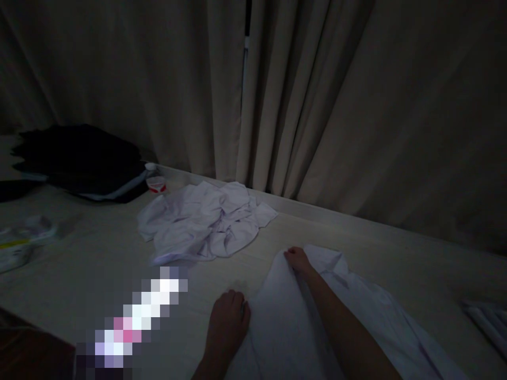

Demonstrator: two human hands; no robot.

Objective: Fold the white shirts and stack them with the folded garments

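A white cloth [285, 322], perhaps a garment, lies spread on the pale tabletop in front of me, running off toward the lower right. My right hand [299, 259] pinches its far edge and lifts it a little, so a fold falls below the fingers. At the cloth's left edge, my left hand [228, 319] is closed with fingers curled on the border; the fingertips are partly hidden. Beyond my hands, a crumpled white cloth [209, 216] lies in a loose heap, apart from the one I hold.
A stack of black fabric [79, 158] stands at the back left, beside a small white-and-red container [157, 184]. Clear plastic packaging [27, 232] lies at the left edge. A bright pixelated patch [142, 311] covers something near the front. Folded cloth [487, 322] sits far right. Curtains [178, 89] hang behind.
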